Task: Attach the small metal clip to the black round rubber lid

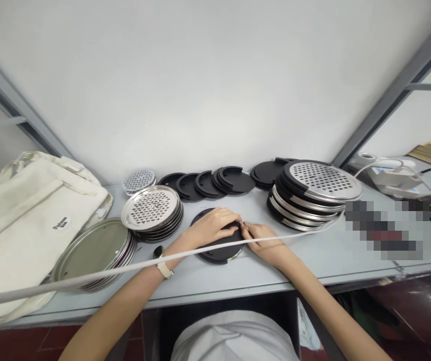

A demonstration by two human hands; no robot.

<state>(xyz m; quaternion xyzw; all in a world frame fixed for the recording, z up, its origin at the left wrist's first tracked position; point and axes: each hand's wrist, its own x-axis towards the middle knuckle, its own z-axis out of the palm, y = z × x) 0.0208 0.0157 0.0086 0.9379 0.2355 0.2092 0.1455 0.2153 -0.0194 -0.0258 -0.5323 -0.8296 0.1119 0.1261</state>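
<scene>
From where I stand, the person leans over a pale table [253, 276] with both hands at a single black disc [219, 254], which lies flat near the front edge, straight ahead of the body. The left hand [213, 224] reaches across the disc from its left, and the right hand [265, 245] comes in at the disc's right edge, so that the fingertips nearly meet there. Whether either grip is closed on the rim or on some small part I can't tell — the fingers hide it. To my eye, this calls for fine work: the left palm could steady the disc so it doesn't skate on the smooth top, while the right fingertips press lightly and evenly, without twisting. A white cable [185, 252] hangs across the view in front of the hands, and I'd watch that it doesn't snag the watch [159, 252] on the left wrist. Left of the disc stands a stack of perforated metal plates [151, 209]; to its right, a taller stack [324, 178] mixes such plates with black discs. Both are near enough that I'd keep the elbows in — a knock could topple them.
</scene>
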